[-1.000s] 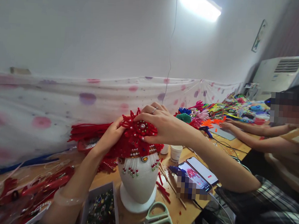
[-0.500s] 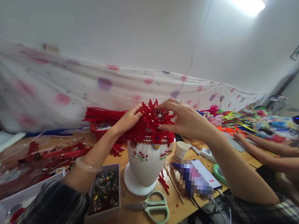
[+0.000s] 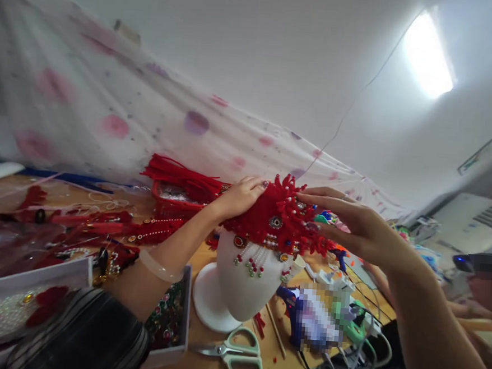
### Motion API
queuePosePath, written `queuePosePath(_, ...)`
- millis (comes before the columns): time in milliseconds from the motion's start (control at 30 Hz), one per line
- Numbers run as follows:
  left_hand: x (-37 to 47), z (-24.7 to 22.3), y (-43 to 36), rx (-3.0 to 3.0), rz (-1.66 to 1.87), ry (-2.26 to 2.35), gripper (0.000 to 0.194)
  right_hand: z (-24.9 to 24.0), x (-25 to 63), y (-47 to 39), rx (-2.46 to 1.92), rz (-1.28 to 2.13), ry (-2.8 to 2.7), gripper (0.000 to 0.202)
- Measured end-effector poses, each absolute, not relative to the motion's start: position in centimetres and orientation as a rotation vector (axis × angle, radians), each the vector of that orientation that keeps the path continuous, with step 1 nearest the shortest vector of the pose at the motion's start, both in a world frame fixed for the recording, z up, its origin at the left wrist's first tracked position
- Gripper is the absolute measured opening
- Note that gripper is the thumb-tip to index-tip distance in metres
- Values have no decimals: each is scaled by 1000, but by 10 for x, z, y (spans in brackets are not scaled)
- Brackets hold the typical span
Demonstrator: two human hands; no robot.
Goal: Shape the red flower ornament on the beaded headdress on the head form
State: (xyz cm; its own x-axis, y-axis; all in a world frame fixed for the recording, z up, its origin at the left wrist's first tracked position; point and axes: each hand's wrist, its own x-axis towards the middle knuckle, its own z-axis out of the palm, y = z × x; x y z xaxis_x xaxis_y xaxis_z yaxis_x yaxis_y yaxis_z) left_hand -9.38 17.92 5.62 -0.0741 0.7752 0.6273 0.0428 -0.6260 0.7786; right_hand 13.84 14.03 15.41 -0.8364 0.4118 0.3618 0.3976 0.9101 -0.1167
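A red beaded headdress (image 3: 268,222) with pearl and bead tassels sits on a white foam head form (image 3: 239,285) standing on the wooden table (image 3: 199,367). My left hand (image 3: 239,196) presses on the headdress's back left side, fingers laid over the red fabric. Over on the front right, my right hand (image 3: 348,225), a ring on one finger, touches the red flower ornament with its fingers spread. A pale bangle (image 3: 160,268) circles my left wrist.
Mint-handled scissors (image 3: 234,355) lie in front of the head form. A white box of coloured gems (image 3: 169,325) sits at my left forearm. Red trims and beaded pieces (image 3: 99,230) cover the left table. Another person (image 3: 481,279) sits at the right. A spotted cloth (image 3: 149,121) hangs behind.
The view has tilted and swung left. My right hand slid from the top of the flower ornament to its right side, fingers more extended. My left hand stays on the headdress.
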Motion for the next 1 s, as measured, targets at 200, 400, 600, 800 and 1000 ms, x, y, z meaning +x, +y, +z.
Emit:
queuePosePath(200,-92,48,188,1808,1708,931,33,150,146,143,-682,-238,-2608,39)
queuePosePath(400,-90,44,189,1842,1684,955,34,148,134,137,-742,-412,-2527,24)
queuePosePath(600,-98,47,186,1856,1646,975,35,152,122,135,-651,-310,-2602,19)
queuePosePath(800,-100,52,178,1859,1593,968,36,154,123,143,-629,-153,-2641,23)
queuePosePath(1000,-103,56,165,1769,1505,1044,43,159,131,159,-399,-26,-2702,21)
